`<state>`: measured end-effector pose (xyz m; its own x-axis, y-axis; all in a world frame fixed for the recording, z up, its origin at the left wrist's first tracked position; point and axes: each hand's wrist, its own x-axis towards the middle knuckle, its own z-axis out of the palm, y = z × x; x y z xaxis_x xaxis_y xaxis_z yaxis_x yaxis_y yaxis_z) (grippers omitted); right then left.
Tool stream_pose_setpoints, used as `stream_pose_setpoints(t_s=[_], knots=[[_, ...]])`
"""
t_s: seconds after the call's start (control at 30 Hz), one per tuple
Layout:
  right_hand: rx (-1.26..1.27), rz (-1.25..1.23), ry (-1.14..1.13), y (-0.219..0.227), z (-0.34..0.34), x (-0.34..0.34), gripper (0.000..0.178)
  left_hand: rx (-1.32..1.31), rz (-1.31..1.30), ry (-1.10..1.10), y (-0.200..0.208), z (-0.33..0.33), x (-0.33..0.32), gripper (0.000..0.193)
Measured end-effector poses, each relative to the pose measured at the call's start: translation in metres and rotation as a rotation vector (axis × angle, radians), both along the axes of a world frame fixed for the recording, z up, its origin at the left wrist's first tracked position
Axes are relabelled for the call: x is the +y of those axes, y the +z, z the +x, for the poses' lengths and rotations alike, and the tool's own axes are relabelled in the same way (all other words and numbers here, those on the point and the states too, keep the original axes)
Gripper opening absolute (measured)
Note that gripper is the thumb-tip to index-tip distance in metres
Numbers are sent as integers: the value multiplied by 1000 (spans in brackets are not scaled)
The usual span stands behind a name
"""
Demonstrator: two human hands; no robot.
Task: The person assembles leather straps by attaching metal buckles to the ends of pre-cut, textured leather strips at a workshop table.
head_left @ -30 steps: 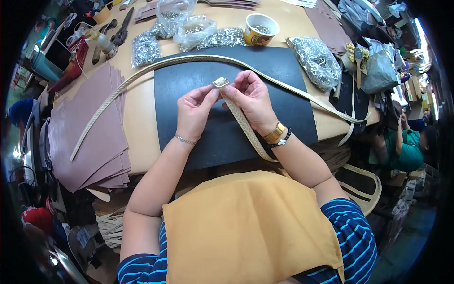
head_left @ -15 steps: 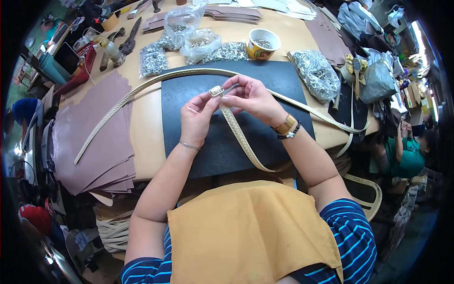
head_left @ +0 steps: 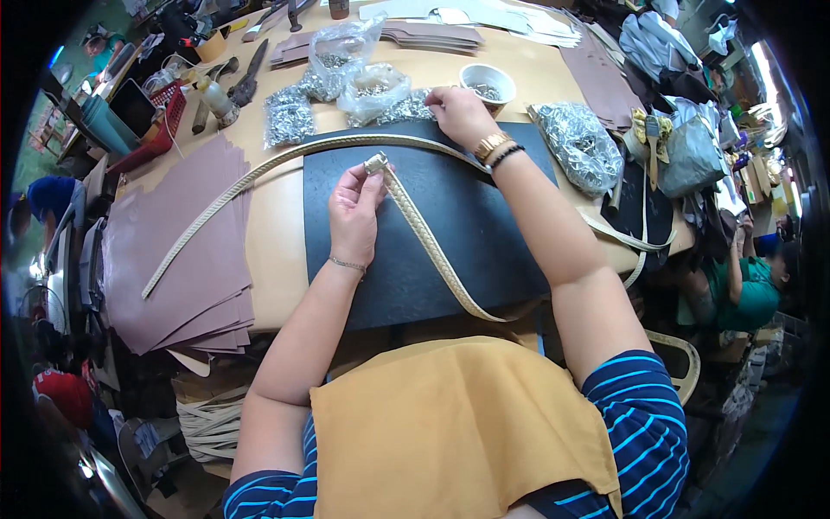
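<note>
In my left hand (head_left: 354, 212) a small metal buckle (head_left: 376, 163) is pinched, fixed at the end of a cream braided belt (head_left: 425, 238). The belt slants down rightward to the table's near edge. My right hand (head_left: 462, 117) reaches forward to a clear bag of small silver metal parts (head_left: 406, 107), just in front of a white-rimmed tub (head_left: 487, 83). Its fingers are curled together at the bag; whatever is between them is hidden. Behind both hands, a braided strap (head_left: 233, 183) arcs across a black mat (head_left: 406, 285) and passes beneath my right forearm.
Stacked mauve sheets (head_left: 177, 251) cover the table's left side. More bags of metal parts (head_left: 290, 117) stand at the back, with another large bag (head_left: 577, 147) to the right. A brush (head_left: 653, 151) lies at the right edge. A person in green (head_left: 748, 285) sits at far right.
My right hand has let go of the buckle end and moved forward to the bag by the tub. The left hand keeps the buckle, now tilted. The view has shifted slightly.
</note>
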<state>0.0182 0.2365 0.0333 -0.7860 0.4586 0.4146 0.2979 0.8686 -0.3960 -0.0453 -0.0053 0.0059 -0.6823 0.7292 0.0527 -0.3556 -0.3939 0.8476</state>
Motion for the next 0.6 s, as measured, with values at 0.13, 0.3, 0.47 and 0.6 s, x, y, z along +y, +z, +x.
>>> stream_pose_setpoints(t_s=[0.13,0.3,0.47,0.6], knots=[[-238,130,-54,-17,-28,22,19,-98,27,35,1,-5,-1,16],[-325,86,-54,-16,-40,28,16,-77,9,37,1,-8,-4,15],[-140,45,-27,-18,-28,23,17,15,62,28,-4,-6,-2,18],[171,-109,-50,-5,-8,1,16,339,49,90,3,0,-8,17]])
